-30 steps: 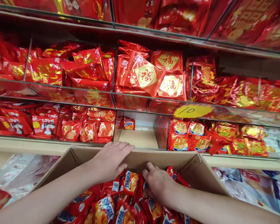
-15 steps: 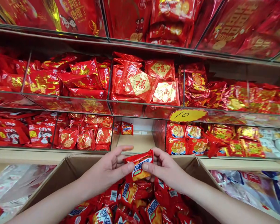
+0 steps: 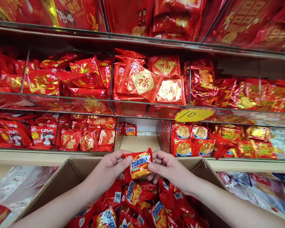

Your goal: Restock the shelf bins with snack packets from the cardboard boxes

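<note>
Between my two hands is a small red snack packet (image 3: 139,165), its printed face turned up toward me with blue-and-white lettering. My left hand (image 3: 115,164) pinches its left end, thumb on the front. On the right end, my right hand (image 3: 165,166) grips it the same way, fingers behind. Below, an open cardboard box (image 3: 54,186) holds many like packets (image 3: 134,193). Just beyond my hands lies a shelf compartment (image 3: 142,144), with a matching packet (image 3: 130,129) standing at its back left.
Red packets with gold print (image 3: 142,80) fill the shelf above. Wrapped biscuits (image 3: 87,139) lie left of the compartment and more packets (image 3: 182,147) lie right. A yellow price tag (image 3: 194,114) hangs on the clear shelf front. Plastic bags (image 3: 258,190) lie beneath the shelf.
My left fingers, raised and spread before, have closed on the packet's left end. The packet has turned flatter toward me and risen slightly.
</note>
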A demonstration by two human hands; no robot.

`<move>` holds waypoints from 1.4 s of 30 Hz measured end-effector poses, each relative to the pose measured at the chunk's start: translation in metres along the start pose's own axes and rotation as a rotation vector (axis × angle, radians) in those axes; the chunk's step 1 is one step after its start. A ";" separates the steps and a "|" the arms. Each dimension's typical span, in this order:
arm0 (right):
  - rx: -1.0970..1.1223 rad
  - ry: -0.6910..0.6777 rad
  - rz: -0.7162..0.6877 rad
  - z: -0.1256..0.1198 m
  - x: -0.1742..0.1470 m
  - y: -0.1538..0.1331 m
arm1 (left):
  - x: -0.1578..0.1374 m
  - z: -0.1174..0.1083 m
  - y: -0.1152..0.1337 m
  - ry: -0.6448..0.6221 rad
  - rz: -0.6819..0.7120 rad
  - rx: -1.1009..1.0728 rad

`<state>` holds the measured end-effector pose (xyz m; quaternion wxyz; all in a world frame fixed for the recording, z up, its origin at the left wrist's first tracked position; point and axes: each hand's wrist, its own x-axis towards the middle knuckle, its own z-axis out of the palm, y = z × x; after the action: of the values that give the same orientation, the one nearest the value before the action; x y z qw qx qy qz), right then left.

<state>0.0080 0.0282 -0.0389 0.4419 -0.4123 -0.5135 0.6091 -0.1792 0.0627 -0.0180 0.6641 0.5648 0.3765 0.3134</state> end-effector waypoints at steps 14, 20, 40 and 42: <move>-0.079 0.030 -0.028 0.002 0.000 0.001 | 0.005 -0.003 -0.006 0.071 0.034 0.110; -0.109 0.029 0.002 -0.001 0.003 0.010 | 0.001 -0.002 -0.002 -0.065 -0.017 0.210; -0.941 0.368 -0.043 -0.017 0.138 -0.010 | -0.005 -0.004 -0.005 0.083 0.385 1.411; -0.971 0.379 -0.011 -0.014 0.164 0.000 | -0.005 -0.005 -0.004 0.083 0.387 1.406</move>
<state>-0.0229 0.1897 -0.0482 0.2880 -0.6702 -0.6499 0.2132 -0.1861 0.0602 -0.0214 0.0622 0.9019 0.4070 0.1306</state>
